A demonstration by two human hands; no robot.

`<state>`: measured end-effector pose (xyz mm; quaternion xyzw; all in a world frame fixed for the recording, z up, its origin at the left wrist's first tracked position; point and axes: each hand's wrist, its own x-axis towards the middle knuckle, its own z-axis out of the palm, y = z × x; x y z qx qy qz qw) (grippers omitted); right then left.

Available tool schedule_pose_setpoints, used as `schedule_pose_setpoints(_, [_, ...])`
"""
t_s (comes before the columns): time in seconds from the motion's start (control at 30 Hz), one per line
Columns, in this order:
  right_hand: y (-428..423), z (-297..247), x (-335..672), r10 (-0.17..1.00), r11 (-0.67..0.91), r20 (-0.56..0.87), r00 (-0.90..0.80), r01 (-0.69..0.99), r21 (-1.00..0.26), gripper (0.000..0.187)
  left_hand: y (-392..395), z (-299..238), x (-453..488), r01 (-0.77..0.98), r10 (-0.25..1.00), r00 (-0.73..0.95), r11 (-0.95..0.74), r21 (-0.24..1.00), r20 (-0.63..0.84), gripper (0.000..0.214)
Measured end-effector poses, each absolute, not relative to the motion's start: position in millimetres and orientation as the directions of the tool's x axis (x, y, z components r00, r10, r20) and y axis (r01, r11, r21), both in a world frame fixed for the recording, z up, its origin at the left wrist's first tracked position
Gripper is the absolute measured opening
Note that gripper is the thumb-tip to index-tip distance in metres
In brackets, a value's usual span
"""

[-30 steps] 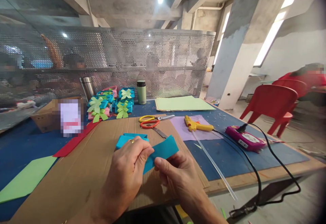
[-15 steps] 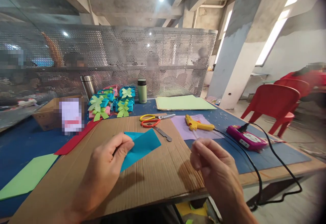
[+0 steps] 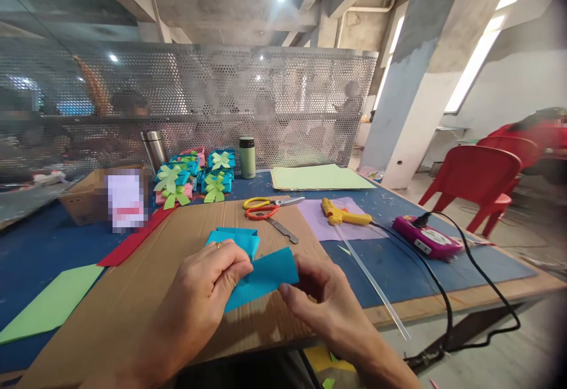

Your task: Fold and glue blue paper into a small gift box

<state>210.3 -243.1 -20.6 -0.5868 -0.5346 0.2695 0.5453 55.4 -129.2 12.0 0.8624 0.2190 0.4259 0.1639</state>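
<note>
A folded piece of blue paper (image 3: 266,275) is held above the cardboard sheet in front of me. My left hand (image 3: 217,280) pinches its left part between thumb and fingers, and a ring shows on one finger. Behind that hand another folded part of blue paper (image 3: 234,237) stands up; whether it is the same piece I cannot tell. At the right end my right hand (image 3: 319,291) has its thumb and bent fingers closed about the paper's edge. Beyond both hands lie scissors (image 3: 266,207) with one yellow and one red handle, and a flat metal blade (image 3: 283,231).
A yellow glue gun (image 3: 345,215) rests on purple paper (image 3: 312,224), its clear glue stick (image 3: 372,281) jutting past the table edge. Its cable runs by a magenta power strip (image 3: 427,238). Blue boxes with green bows (image 3: 217,185), a green flask (image 3: 247,159) and green sheets (image 3: 319,177) stand behind.
My right hand has moved left from above the table's right side and closed on the paper's right edge. The blue paper has shifted slightly right and down, and the glue stick is now uncovered.
</note>
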Motion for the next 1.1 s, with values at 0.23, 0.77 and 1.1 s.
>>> schedule_pose_setpoints(0.23, [-251,-25,224,0.901,0.133,0.294,0.319,0.443,-0.887,0.018,-132,5,46,0.211,0.487,0.614,-0.859,0.466,0.621,0.032])
schedule_pose_setpoints(0.77, [-243,-19,219,0.972,0.153,0.192,0.136,0.253,-0.955,0.045,-129,-3,34,0.195,0.456,0.719,-0.857,0.478,0.525,0.031])
schedule_pose_setpoints(1.1, [-245,-27,219,0.93,0.131,0.292,0.222,0.542,-0.83,0.052,-131,0,32,0.185,0.463,0.729,-0.842,0.506,0.504,0.032])
